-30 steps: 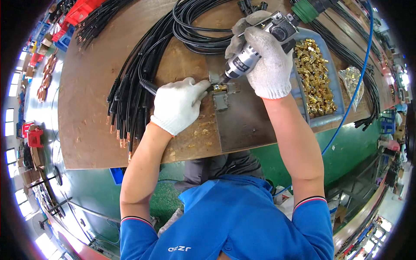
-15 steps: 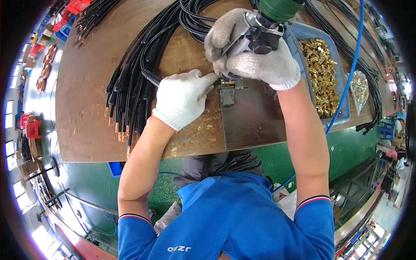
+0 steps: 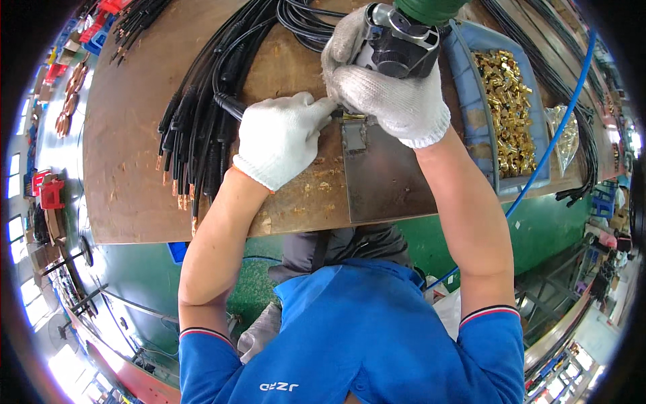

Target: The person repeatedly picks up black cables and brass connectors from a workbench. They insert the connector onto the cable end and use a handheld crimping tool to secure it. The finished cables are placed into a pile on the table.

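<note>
My left hand (image 3: 279, 138), in a white knit glove, is closed around a black cable (image 3: 229, 105). The cable enters the glove from the left. A small brass-coloured piece (image 3: 352, 117) shows just past my fingertips, at the upper edge of a dark metal plate (image 3: 387, 185) on the table. My right hand (image 3: 383, 91), gloved too, grips a power tool (image 3: 406, 50) with a black and silver body and a green upper part. The tool is above and beside the left fingertips; its working end is hidden behind the right glove.
A blue bin (image 3: 481, 155) of brass fittings (image 3: 508, 111) stands right of my right forearm. A bundle of black cables (image 3: 202, 128) with bare copper ends lies to the left. A blue hose (image 3: 562, 131) crosses at right, near a clear plastic bag (image 3: 564, 138).
The right hand and tool have tilted and shifted slightly, hiding more of the brass-coloured piece. My left hand keeps its grip. The whole view has shifted a little.
</note>
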A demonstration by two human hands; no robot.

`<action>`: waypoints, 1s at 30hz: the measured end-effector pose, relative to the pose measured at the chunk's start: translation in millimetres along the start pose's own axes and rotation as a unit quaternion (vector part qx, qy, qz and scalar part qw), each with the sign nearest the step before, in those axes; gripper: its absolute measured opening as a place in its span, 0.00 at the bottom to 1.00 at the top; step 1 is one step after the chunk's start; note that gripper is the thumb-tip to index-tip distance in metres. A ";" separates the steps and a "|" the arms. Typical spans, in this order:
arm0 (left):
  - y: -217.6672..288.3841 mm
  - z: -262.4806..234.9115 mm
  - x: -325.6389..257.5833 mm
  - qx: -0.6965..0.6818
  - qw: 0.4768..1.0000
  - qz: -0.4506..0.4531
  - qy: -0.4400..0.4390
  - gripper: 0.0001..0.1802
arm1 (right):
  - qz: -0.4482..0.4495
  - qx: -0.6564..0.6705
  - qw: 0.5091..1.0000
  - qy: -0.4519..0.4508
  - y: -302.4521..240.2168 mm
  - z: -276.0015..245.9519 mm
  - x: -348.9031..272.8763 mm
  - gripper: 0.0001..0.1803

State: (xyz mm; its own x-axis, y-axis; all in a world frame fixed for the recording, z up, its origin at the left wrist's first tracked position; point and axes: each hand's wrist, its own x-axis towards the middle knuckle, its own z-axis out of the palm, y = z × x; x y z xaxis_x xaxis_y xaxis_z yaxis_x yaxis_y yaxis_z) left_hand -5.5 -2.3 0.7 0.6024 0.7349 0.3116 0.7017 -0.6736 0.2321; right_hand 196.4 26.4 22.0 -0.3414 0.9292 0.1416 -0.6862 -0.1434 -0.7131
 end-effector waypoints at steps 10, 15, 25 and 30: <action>0.2 0.6 1.5 0.003 1.000 0.006 -0.011 0.20 | -0.147 -0.323 0.935 -0.004 -23.3 29.4 -4.2 0.15; 4.1 -5.4 -0.8 -0.011 1.000 -0.020 -0.009 0.17 | -0.135 -0.367 0.919 0.044 -51.9 10.1 -23.7 0.11; 17.5 -38.8 3.3 -0.067 0.994 0.023 0.078 0.09 | -0.062 -0.417 0.803 0.422 -214.4 -66.5 -66.9 0.13; 25.2 -45.5 7.5 -0.080 0.994 0.024 0.076 0.09 | -0.005 -0.589 0.681 0.436 -190.9 -112.5 -92.0 0.18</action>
State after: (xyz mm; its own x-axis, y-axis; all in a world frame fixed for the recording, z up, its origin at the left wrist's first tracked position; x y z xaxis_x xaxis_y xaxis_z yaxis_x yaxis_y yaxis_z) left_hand -0.6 -17.3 50.9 0.5606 0.6896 0.4585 0.5974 -0.7202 0.3528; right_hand 431.0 6.6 67.9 0.5223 0.8510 0.0552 0.4799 -0.2398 -0.8439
